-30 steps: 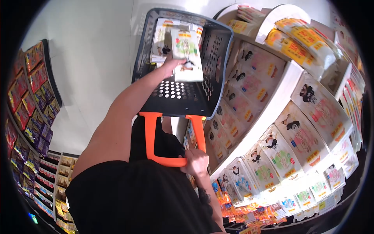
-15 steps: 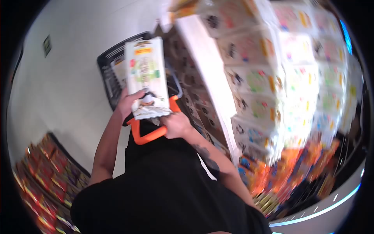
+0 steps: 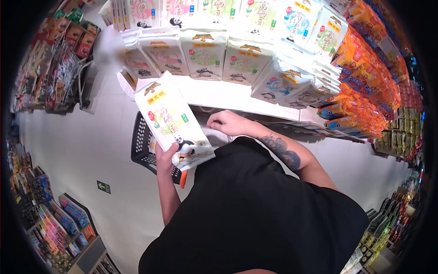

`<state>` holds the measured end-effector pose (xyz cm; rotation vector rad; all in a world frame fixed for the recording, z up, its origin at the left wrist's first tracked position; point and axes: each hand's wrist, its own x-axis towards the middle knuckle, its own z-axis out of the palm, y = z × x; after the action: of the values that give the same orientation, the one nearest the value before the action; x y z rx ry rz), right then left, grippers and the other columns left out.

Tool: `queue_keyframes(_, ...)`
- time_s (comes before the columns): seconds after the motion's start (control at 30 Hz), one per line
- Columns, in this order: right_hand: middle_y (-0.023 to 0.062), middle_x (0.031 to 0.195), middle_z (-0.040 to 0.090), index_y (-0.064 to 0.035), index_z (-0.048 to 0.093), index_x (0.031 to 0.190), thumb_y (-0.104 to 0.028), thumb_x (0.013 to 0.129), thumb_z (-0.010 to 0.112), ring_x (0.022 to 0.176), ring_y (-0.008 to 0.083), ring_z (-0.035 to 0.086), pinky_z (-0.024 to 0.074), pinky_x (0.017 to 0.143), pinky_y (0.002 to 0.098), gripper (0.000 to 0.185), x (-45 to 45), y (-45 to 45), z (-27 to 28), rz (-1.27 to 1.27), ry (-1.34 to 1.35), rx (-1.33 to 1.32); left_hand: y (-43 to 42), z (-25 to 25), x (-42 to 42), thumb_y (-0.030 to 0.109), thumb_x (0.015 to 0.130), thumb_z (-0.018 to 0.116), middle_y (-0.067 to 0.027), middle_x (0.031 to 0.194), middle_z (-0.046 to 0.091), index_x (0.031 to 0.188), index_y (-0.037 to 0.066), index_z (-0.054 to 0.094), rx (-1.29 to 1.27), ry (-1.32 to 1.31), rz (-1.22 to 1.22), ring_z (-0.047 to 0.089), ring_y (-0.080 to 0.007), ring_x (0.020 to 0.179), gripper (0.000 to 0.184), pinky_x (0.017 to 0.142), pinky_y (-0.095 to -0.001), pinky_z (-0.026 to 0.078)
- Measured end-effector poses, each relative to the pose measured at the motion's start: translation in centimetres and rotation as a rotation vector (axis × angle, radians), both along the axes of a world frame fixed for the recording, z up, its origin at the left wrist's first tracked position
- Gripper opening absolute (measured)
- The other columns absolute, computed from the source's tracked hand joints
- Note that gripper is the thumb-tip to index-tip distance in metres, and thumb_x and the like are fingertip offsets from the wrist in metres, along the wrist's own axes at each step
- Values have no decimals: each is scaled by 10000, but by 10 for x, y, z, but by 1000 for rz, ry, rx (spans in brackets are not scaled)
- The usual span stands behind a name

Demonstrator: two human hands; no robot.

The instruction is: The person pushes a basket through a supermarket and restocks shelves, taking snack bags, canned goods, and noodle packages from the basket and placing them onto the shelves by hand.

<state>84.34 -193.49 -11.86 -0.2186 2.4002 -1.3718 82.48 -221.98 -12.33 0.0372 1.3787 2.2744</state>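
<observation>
My left hand (image 3: pixel 167 156) grips the lower end of a white pack of noodles (image 3: pixel 169 119), thumb on its front near a printed panda. The pack is tilted, its top leaning toward the shelf. Partly behind it is a black shopping basket (image 3: pixel 142 148) with holes in its sides; a bit of its orange handle (image 3: pixel 183 179) shows beside my shirt. To the right of the pack, my right hand (image 3: pixel 229 122) is held in front of the shelf edge with its fingers curled. I see nothing in it.
Stacked noodle packs (image 3: pixel 204 55) stand in rows on a white shelf (image 3: pixel 232 93) ahead. Orange bags (image 3: pixel 365 68) fill the right of the display. Far left are a shopping cart (image 3: pixel 89 86) and other goods; a lower-left display (image 3: pixel 75 219) holds boxes. A green floor sign (image 3: pixel 103 187) lies left.
The view has turned, bringing the noodle shelf in front. My right hand has let go of the basket's orange handle. My left hand still holds the noodle pack, now tilted over the basket's side.
</observation>
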Motion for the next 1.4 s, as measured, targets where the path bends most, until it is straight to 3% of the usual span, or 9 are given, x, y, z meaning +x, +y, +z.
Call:
queue_keyframes(0.1,82,930,682,1,621,1172,-323,995,571,815,134,661,541,690,288,373,-3,31,30,-339,-133,-435,27,20,2,27,817,702,-184,1261,603,1355,-74,429,-22,20,-98,624,-245,1125,612,985,-369,484)
queue_keyframes(0.2,116,1074,663,-6,414,1383,-302,971,625,857,165,686,557,647,262,550,-17,57,91,-359,-133,-729,43,27,-17,32,800,729,-172,1211,636,1296,-74,489,-149,164,-269,636,-218,1090,561,968,-351,491)
queue_keyframes(0.37,74,800,696,42,594,1118,-128,817,795,565,69,612,475,467,217,400,-32,92,134,-407,105,-458,79,60,-52,74,791,793,-132,1151,674,1264,-62,526,-308,374,-414,652,-164,1028,560,925,-312,511)
queue_keyframes(0.53,102,772,704,60,645,977,-120,764,808,627,133,658,519,568,279,323,-32,123,162,-428,337,-340,135,73,-76,99,881,712,-107,1132,679,1242,-42,557,-359,466,-440,638,-151,1012,417,897,-309,509)
queue_keyframes(0.6,155,723,690,46,673,903,-185,716,822,637,207,670,525,609,330,332,-31,131,186,-454,458,230,156,62,-91,120,902,692,-109,1116,681,1228,-36,567,-488,546,-462,631,-153,1015,382,891,-321,506)
queue_keyframes(0.73,139,640,633,32,653,931,-178,702,835,604,222,653,492,578,360,360,-35,143,187,-390,568,458,188,47,-106,143,924,678,-111,1104,685,1193,-41,584,-605,611,-467,630,-149,969,339,876,-309,506)
queue_keyframes(1.13,151,676,655,1,640,766,-195,721,785,658,308,667,519,626,388,249,-46,168,157,-470,657,596,237,4,-131,165,942,650,-100,911,684,1097,-39,578,-792,731,-433,649,-144,848,265,730,-317,532)
queue_keyframes(1.2,141,669,658,-8,642,741,-199,742,762,648,299,671,528,629,387,225,-49,171,156,-473,644,615,242,-1,-129,163,918,660,-214,996,688,1135,-51,565,-833,750,-308,670,-307,912,320,831,-393,513)
queue_keyframes(1.4,123,680,662,-23,639,726,-210,767,740,656,294,670,532,638,391,216,-43,170,163,-493,678,607,247,7,-99,221,925,650,-245,995,682,1168,-60,539,-849,565,-142,676,-346,957,388,845,-436,508)
